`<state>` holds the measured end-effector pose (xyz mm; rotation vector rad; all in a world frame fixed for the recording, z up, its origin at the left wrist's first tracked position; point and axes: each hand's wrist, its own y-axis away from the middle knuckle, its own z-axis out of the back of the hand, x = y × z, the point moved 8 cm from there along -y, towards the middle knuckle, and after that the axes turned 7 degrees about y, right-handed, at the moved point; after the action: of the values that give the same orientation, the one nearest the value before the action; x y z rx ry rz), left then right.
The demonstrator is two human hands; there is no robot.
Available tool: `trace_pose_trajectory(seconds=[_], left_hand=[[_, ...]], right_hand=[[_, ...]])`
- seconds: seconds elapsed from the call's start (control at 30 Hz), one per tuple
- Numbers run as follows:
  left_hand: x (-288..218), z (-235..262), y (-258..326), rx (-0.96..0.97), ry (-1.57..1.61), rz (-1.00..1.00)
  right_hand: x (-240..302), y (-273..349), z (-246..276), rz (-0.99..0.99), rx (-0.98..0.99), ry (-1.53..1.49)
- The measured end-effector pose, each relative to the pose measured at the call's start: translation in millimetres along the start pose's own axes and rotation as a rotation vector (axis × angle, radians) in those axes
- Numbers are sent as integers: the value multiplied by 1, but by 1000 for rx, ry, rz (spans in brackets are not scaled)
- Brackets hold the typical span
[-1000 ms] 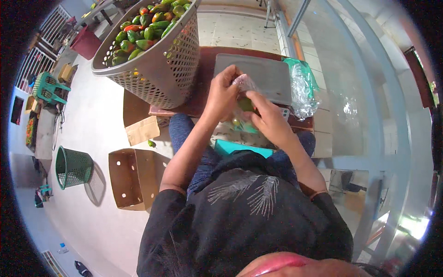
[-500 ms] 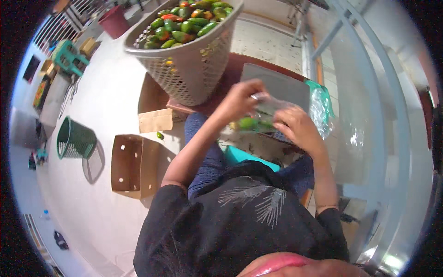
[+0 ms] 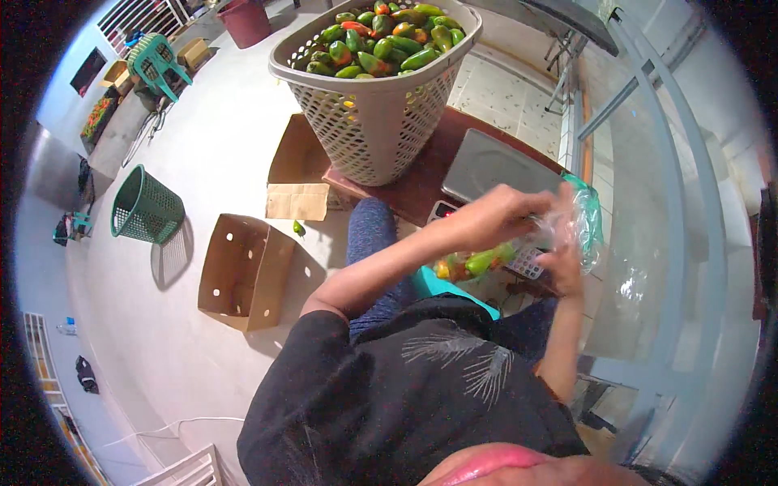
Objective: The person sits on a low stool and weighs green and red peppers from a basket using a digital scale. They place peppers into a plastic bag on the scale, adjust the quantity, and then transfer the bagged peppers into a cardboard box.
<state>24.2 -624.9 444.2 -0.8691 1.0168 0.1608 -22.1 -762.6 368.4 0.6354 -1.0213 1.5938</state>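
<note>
A clear plastic bag with green and orange-red peppers (image 3: 480, 261) hangs below my hands, over my lap. My left hand (image 3: 516, 217) is closed on the gathered upper part of the bag. Close beside it, my right hand (image 3: 565, 251) is at the bag's loose plastic end, thumb apart and fingers pointing up; motion smears those fingers, so their grip is unclear. Just beyond my hands lies a digital weighing scale with a flat grey platform (image 3: 498, 168), its keypad (image 3: 527, 261) partly hidden behind the bag and my right hand.
A grey basket (image 3: 373, 105) heaped with peppers stands on the low brown table (image 3: 442, 134). Green and clear plastic bags (image 3: 593, 219) lie right of the scale. A cardboard box (image 3: 243, 271), green basket (image 3: 148, 206) and loose pepper (image 3: 299, 228) are on the floor at left.
Both hands have moved right with the bag and closer together. The bag was stretched between them; now its top is gathered and the peppers hang lower. The view has shifted too.
</note>
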Motion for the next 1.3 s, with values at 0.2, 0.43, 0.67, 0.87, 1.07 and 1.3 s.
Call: trace_pose_trajectory(seconds=[0.2, 0.43, 0.67, 0.87, 1.07, 1.3], left_hand=[[-28, -20, -11, 145, 422, 52], [89, -41, 47, 415, 61, 95], [117, -52, 71, 155, 235, 224], [97, -64, 48, 355, 283, 209], [120, -56, 66, 211, 493, 574], [127, -40, 70, 194, 534, 603]], right_hand=[[-148, 31, -35, -25, 79, 296], [-6, -16, -38, 129, 68, 130], [50, -39, -34, 185, 274, 385], [22, -25, 42, -10, -202, -315], [11, -26, -28, 31, 251, -315], [18, -59, 5, 1, 33, -449]])
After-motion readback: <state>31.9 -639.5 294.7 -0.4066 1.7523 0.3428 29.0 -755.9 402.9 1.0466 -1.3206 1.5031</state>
